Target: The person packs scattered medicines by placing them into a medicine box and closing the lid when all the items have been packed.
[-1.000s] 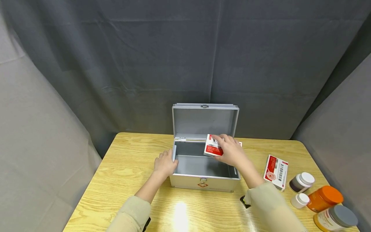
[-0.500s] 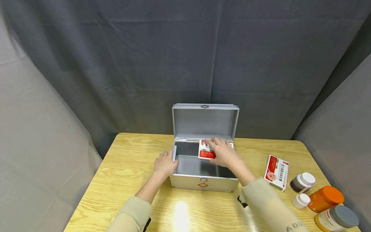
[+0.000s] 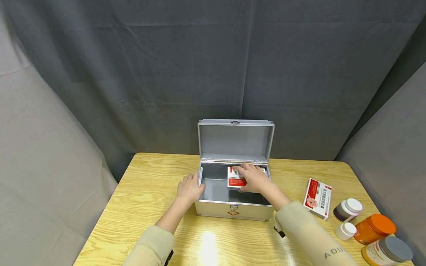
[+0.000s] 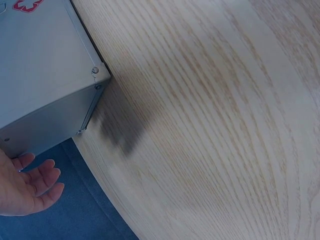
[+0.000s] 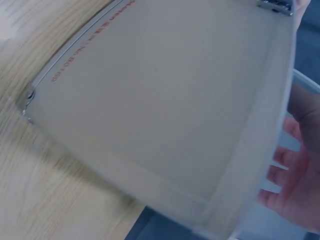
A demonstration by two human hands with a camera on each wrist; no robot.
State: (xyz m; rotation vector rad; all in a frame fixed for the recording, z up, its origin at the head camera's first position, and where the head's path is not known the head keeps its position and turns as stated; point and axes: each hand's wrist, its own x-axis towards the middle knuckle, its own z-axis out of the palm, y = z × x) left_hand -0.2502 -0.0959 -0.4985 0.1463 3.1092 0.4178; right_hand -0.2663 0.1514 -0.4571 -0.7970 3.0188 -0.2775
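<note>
In the head view a metal first-aid case [image 3: 216,208] with a red cross emblem stands with its lid [image 3: 237,140] raised. My right hand [image 3: 254,180] grips a red and white medicine box [image 3: 236,178] inside the case opening, covering much of its right part. The left hand [image 3: 190,188] rests at the case's left rim, thumb at the edge and fingers along the outside. Its fingers look relaxed in the left wrist view beside the case's side wall [image 4: 45,125]. The case's front [image 5: 160,110] hides the medicine box in the right wrist view, while the right fingers [image 5: 287,157] show behind it.
Another red and white medicine box [image 3: 317,197] lies right of the case on the wooden table [image 3: 133,207]. Near the right edge stand a dark bottle [image 3: 347,209], a small white bottle [image 3: 345,231], an orange jar [image 3: 374,229] and a grey-lidded jar [image 3: 387,251]. A grey curtain hangs behind.
My right hand has moved left and down with the medicine box, from above the case into its opening. The box now lies more level with the case. My left hand has stayed put.
</note>
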